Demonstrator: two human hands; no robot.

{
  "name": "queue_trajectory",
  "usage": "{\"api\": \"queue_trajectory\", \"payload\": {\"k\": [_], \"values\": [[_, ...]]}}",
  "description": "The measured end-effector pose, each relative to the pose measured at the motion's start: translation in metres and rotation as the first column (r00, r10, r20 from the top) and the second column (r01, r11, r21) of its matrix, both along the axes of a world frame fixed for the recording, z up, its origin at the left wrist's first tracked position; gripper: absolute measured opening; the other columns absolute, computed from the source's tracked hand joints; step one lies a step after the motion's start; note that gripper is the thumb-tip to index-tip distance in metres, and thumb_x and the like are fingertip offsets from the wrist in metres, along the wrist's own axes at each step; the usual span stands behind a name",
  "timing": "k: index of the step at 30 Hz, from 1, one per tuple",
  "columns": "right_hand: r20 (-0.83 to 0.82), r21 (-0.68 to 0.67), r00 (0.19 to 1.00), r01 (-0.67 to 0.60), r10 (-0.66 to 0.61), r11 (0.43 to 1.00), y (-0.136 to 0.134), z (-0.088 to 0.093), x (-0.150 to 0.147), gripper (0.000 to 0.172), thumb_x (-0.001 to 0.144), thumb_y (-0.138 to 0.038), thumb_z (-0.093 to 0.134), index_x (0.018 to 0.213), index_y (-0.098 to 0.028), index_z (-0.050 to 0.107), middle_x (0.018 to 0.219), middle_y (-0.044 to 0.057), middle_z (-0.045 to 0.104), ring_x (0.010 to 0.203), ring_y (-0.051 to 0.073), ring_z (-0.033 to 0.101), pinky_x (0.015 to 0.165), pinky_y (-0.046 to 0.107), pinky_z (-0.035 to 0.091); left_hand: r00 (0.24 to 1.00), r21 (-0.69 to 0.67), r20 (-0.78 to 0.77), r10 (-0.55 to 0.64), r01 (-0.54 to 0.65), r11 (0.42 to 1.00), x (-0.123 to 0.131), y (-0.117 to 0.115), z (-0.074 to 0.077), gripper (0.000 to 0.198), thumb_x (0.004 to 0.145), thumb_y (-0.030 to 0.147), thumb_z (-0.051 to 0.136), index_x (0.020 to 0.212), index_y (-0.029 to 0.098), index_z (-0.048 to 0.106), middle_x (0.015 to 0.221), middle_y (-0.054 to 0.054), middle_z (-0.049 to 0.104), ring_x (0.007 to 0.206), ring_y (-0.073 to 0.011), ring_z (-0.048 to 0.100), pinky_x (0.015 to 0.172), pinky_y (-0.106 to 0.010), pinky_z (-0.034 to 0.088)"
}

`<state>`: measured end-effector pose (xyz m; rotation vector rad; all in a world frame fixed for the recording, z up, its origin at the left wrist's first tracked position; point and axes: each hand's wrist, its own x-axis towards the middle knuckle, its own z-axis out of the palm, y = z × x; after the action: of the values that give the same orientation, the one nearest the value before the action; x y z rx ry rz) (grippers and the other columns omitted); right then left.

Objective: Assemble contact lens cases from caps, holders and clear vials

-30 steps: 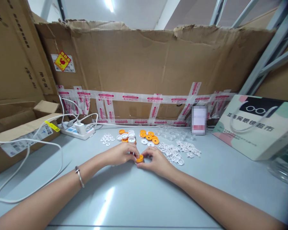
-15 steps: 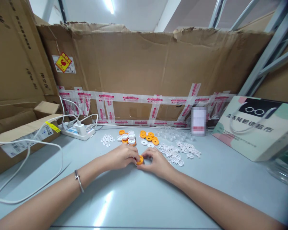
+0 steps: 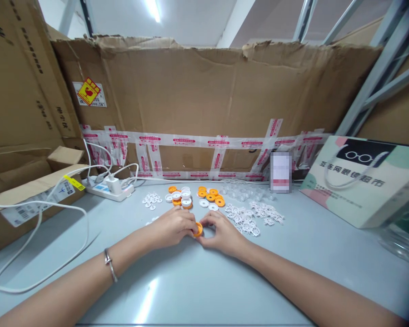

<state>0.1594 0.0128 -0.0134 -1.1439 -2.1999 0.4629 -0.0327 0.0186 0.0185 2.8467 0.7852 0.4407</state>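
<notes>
My left hand (image 3: 177, 225) has its fingers closed at the left side and hollow of an orange round plastic cap (image 3: 199, 230). My right hand (image 3: 225, 230) pinches the cap's right rim between thumb and fingers. The cap is tilted just above or on the table; contact is hard to tell. Behind my left hand stand stacked white and orange round caps (image 3: 186, 200). Orange discs with centre holes (image 3: 210, 197) lie behind my right hand, with white discs (image 3: 204, 204) in front of them. White openwork plastic pieces (image 3: 245, 222) are heaped to its right.
Small white pegs (image 3: 152, 199) lie at the back left, clear plastic parts (image 3: 248, 190) at the back right. A power strip (image 3: 114, 193) with looping white cables and an open carton (image 3: 64, 190) occupy the left. A paper bag (image 3: 357, 181) stands right. Tall cardboard (image 3: 204, 91) walls the back.
Both hands stay together on the orange cap, with my left fingers slightly shifted. A few small white pieces now show behind my left wrist. The view has moved slightly.
</notes>
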Motion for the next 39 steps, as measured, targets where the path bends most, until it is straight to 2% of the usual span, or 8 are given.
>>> {"api": "queue_trajectory", "payload": {"k": [6,13,15,20,25,29,34,39], "values": [[-0.003,0.021,1.000,0.001,-0.001,1.000,0.003,-0.004,0.001,0.016,0.062,-0.028,0.068,0.075,-0.020,0.065,0.079,0.003,0.060,0.081,0.019,0.055,0.077,0.031,0.043,0.999,0.033,-0.011,0.048,-0.048,0.998,0.002,-0.005,-0.002,0.020,0.084,0.009,0.044,0.085,0.020,0.061,0.084,-0.002,0.063,0.081,-0.0143,0.056,0.076,-0.027,0.033],[-0.001,0.021,1.000,-0.017,0.017,1.000,0.004,-0.002,0.001,0.018,0.061,-0.028,0.069,0.077,-0.019,0.066,0.078,0.002,0.061,0.080,0.018,0.056,0.078,0.030,0.043,0.998,-0.059,0.037,-0.044,0.046,0.997,-0.003,0.004,-0.003,0.019,0.086,0.010,0.044,0.085,0.019,0.061,0.085,-0.002,0.061,0.084,-0.0140,0.053,0.079,-0.025,0.036],[0.003,0.024,1.000,-0.019,0.019,1.000,0.003,-0.001,0.001,0.018,0.061,-0.027,0.069,0.077,-0.019,0.066,0.079,0.002,0.061,0.080,0.018,0.056,0.078,0.030,0.043,0.997,-0.090,0.066,-0.040,0.046,0.995,-0.004,0.005,-0.003,0.020,0.085,0.009,0.045,0.086,0.019,0.062,0.086,-0.003,0.059,0.086,-0.0140,0.053,0.079,-0.025,0.038],[0.000,0.022,1.000,-0.029,0.029,0.999,0.003,-0.001,0.002,0.018,0.061,-0.027,0.069,0.077,-0.019,0.066,0.079,0.003,0.060,0.081,0.019,0.055,0.077,0.030,0.043,0.986,-0.201,0.169,0.013,0.021,0.979,-0.007,0.004,-0.003,0.012,0.081,0.012,0.054,0.085,0.018,0.063,0.105,-0.006,0.051,0.095,-0.0151,0.052,0.084,-0.026,0.042],[-0.003,0.027,1.000,-0.030,0.030,0.999,0.003,-0.001,0.001,0.020,0.061,-0.027,0.068,0.079,-0.020,0.065,0.080,0.003,0.060,0.082,0.019,0.055,0.077,0.031,0.043,0.983,-0.274,0.185,0.009,0.042,0.961,-0.007,0.002,0.000,0.007,0.081,0.021,0.058,0.085,0.017,0.062,0.102,-0.006,0.058,0.094,-0.0151,0.056,0.086,-0.028,0.043],[0.008,0.029,1.000,-0.016,0.016,0.999,0.001,-0.001,0.000,0.020,0.060,-0.026,0.068,0.078,-0.020,0.064,0.080,0.003,0.059,0.083,0.019,0.054,0.078,0.032,0.044,0.980,-0.258,0.191,0.052,-0.001,0.966,-0.004,0.000,0.001,0.009,0.081,0.025,0.058,0.085,0.016,0.060,0.094,-0.005,0.062,0.089,-0.0151,0.057,0.082,-0.027,0.044],[0.014,0.047,1.000,-0.015,0.014,0.999,0.001,-0.003,0.001,0.023,0.060,-0.026,0.068,0.082,-0.020,0.064,0.081,0.003,0.059,0.084,0.020,0.054,0.078,0.032,0.044,0.976,-0.251,0.148,0.160,-0.120,0.961,-0.002,-0.005,0.001,0.021,0.080,0.026,0.060,0.098,0.018,0.055,0.097,-0.005,0.062,0.091,-0.0171,0.056,0.081,-0.028,0.043],[0.013,0.049,1.000,-0.024,0.024,0.999,0.003,-0.003,0.000,0.024,0.062,-0.028,0.068,0.083,-0.019,0.065,0.080,0.003,0.059,0.082,0.019,0.054,0.076,0.031,0.044,0.983,-0.268,0.146,0.114,-0.071,0.961,-0.003,-0.004,0.000,0.027,0.082,0.021,0.056,0.108,0.020,0.054,0.104,-0.005,0.060,0.098,-0.0173,0.054,0.087,-0.029,0.041]]}}
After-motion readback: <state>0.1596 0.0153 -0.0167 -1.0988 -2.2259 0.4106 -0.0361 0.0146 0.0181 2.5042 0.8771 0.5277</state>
